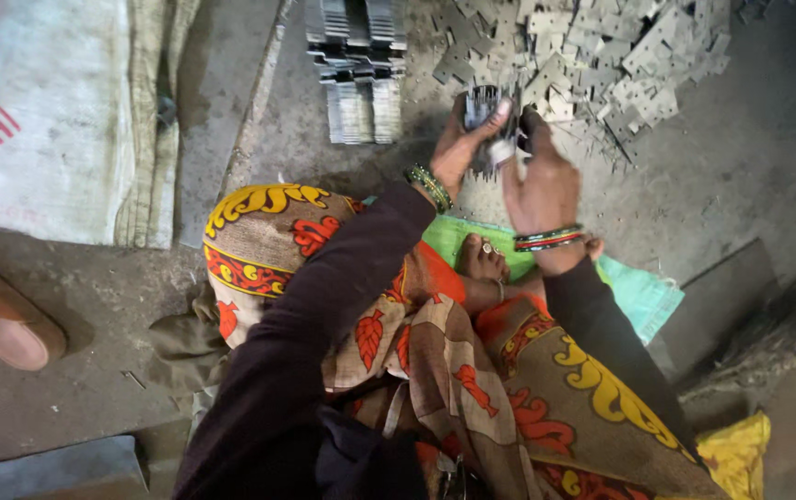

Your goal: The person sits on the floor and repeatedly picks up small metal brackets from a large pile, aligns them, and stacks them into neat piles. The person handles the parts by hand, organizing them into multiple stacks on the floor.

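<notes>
A white woven sack (41, 120) with red print lies flat at the far left; a folded green bag (643, 292) lies near the right.

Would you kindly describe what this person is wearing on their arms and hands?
Both arms have long dark sleeves. The left hand has green and gold bangles at the wrist; the right hand has red and dark bangles. One finger is wrapped in pale tape.
</notes>
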